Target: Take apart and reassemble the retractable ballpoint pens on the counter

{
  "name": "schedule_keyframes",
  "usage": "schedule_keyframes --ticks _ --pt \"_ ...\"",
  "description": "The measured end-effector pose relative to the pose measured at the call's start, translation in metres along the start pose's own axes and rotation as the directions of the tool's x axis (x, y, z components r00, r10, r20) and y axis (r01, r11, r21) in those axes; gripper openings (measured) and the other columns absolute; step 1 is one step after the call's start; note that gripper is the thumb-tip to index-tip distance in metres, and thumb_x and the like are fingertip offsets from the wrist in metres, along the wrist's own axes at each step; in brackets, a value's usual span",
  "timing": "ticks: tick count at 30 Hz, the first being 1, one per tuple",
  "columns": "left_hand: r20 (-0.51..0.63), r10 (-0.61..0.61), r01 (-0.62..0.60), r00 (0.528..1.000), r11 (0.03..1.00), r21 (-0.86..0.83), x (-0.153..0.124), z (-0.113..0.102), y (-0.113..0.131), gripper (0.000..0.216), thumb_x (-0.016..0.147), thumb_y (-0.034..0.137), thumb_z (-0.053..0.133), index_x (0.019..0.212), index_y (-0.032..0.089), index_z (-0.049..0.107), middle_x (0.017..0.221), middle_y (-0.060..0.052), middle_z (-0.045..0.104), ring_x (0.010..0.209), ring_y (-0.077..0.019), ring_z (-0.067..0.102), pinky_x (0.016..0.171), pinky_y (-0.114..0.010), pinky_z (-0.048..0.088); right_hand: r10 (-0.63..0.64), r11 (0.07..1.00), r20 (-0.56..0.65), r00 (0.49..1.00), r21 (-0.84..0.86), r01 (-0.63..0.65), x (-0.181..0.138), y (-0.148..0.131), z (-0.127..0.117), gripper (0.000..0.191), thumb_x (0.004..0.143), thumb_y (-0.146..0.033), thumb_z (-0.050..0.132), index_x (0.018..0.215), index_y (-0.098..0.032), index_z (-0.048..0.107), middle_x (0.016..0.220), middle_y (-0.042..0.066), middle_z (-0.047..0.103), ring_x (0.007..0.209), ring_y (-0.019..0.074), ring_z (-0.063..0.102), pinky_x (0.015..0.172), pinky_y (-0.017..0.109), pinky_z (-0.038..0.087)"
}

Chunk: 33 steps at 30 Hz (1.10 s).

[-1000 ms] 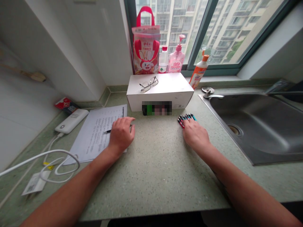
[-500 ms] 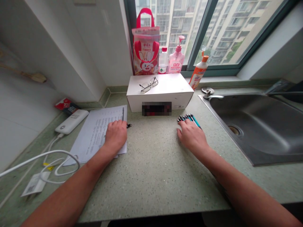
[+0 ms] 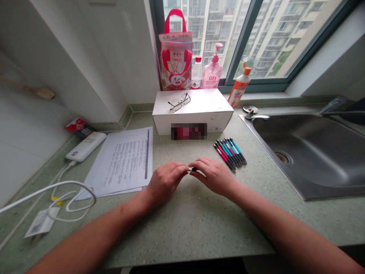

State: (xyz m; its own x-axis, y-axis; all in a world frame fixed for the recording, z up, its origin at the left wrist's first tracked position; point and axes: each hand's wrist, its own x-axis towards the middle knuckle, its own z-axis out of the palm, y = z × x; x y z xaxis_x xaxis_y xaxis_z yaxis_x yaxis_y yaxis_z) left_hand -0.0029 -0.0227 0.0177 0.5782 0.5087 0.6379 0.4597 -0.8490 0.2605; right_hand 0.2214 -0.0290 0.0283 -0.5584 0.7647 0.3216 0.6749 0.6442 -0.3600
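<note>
In the head view, my left hand point(image 3: 166, 179) and my right hand point(image 3: 213, 174) meet over the middle of the counter. Both are closed on one pen point(image 3: 192, 169), of which only a short black and whitish piece shows between the fingertips; the rest is hidden in the hands. A row of several pens point(image 3: 230, 153), pink-red and teal with black grips, lies side by side beyond my right hand. Printed sheets of paper point(image 3: 122, 160) lie on the left, beside my left wrist.
A white box point(image 3: 196, 104) stands at the back with eyeglasses point(image 3: 179, 102) on top. The metal sink point(image 3: 313, 152) is at the right. A white power bank point(image 3: 85, 146) and looped white cable point(image 3: 76, 184) lie at the left. Bottles point(image 3: 211, 74) and a pink bag point(image 3: 176, 64) stand by the window.
My left hand has moved right from the papers with the pen. My right hand has left the row of pens, come toward the middle and taken hold of the same pen.
</note>
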Motion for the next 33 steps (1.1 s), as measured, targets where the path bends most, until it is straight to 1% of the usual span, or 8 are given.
schedule_keyframes --ticks 4,9,13,16,22,28,30,33 --pt "-0.019 -0.047 0.046 0.999 0.998 -0.035 -0.002 0.005 -0.003 0.012 0.099 0.02 0.058 0.111 0.019 0.061 0.095 -0.004 0.074 0.084 -0.0172 0.07 0.078 -0.031 0.056 0.05 0.999 0.021 0.999 -0.005 -0.049 -0.001 0.004 0.004 0.03 0.105 -0.036 0.044 0.102 -0.019 0.068 0.093 0.009 0.072 0.088 0.0223 0.066 0.078 0.035 0.048" --pt "-0.099 -0.148 0.149 0.984 0.989 0.002 -0.003 0.004 -0.021 0.01 0.097 0.023 0.062 0.106 0.018 0.066 0.091 -0.006 0.074 0.082 -0.019 0.069 0.076 -0.033 0.056 0.184 0.983 0.004 0.983 0.003 -0.184 -0.002 0.013 0.0 0.023 0.103 -0.031 0.047 0.109 -0.02 0.067 0.099 0.008 0.072 0.094 0.0225 0.066 0.078 0.034 0.048" --pt "-0.074 -0.135 0.131 0.988 0.99 -0.051 -0.003 0.005 -0.024 0.011 0.097 0.022 0.063 0.106 0.02 0.068 0.093 -0.005 0.075 0.083 -0.0183 0.069 0.076 -0.032 0.056 0.166 0.986 0.015 0.986 0.031 -0.166 -0.001 0.013 -0.002 0.024 0.102 -0.035 0.051 0.117 -0.021 0.066 0.101 0.008 0.072 0.093 0.0215 0.067 0.079 0.034 0.048" --pt "-0.074 -0.124 0.12 0.989 0.991 -0.055 -0.003 0.006 -0.023 0.012 0.096 0.024 0.065 0.106 0.018 0.069 0.091 -0.005 0.075 0.081 -0.0182 0.069 0.075 -0.031 0.056 0.18 0.983 0.024 0.983 0.029 -0.18 0.0 0.012 0.0 0.024 0.103 -0.032 0.049 0.111 -0.02 0.068 0.098 0.007 0.073 0.091 0.0216 0.067 0.076 0.033 0.048" --pt "-0.084 -0.281 0.27 0.956 0.956 -0.117 -0.003 0.007 -0.025 0.016 0.096 0.031 0.065 0.1 0.018 0.071 0.087 -0.006 0.076 0.078 -0.0177 0.07 0.072 -0.03 0.056 0.242 0.969 -0.022 0.97 0.061 -0.24 0.0 0.02 0.001 0.024 0.103 -0.031 0.049 0.105 -0.018 0.07 0.094 0.007 0.073 0.083 0.0193 0.066 0.07 0.031 0.047" --pt "0.054 -0.393 0.393 0.918 0.882 -0.261 -0.002 0.007 -0.026 0.024 0.101 0.034 0.056 0.097 0.018 0.073 0.073 0.0 0.075 0.062 -0.0133 0.067 0.064 -0.025 0.053 0.204 0.976 -0.108 0.973 0.104 -0.193 -0.001 0.023 -0.003 0.022 0.102 -0.031 0.052 0.106 -0.02 0.071 0.096 0.006 0.072 0.084 0.0189 0.066 0.072 0.031 0.048" --pt "0.062 -0.405 0.406 0.912 0.872 -0.272 -0.002 0.008 -0.026 0.024 0.101 0.034 0.055 0.096 0.019 0.072 0.07 0.0 0.073 0.061 -0.0132 0.066 0.064 -0.025 0.052 0.198 0.975 -0.134 0.971 0.126 -0.182 -0.001 0.022 -0.003 0.019 0.101 -0.029 0.055 0.107 -0.021 0.07 0.099 0.006 0.071 0.085 0.0184 0.066 0.074 0.031 0.048" --pt "0.022 -0.384 0.377 0.923 0.892 -0.25 -0.002 0.008 -0.027 0.018 0.099 0.032 0.059 0.098 0.018 0.072 0.079 -0.002 0.075 0.072 -0.0153 0.068 0.07 -0.027 0.053 0.214 0.97 -0.11 0.971 0.142 -0.198 0.0 0.02 -0.003 0.02 0.098 -0.029 0.059 0.114 -0.021 0.068 0.102 0.006 0.07 0.079 0.0165 0.065 0.071 0.03 0.047"
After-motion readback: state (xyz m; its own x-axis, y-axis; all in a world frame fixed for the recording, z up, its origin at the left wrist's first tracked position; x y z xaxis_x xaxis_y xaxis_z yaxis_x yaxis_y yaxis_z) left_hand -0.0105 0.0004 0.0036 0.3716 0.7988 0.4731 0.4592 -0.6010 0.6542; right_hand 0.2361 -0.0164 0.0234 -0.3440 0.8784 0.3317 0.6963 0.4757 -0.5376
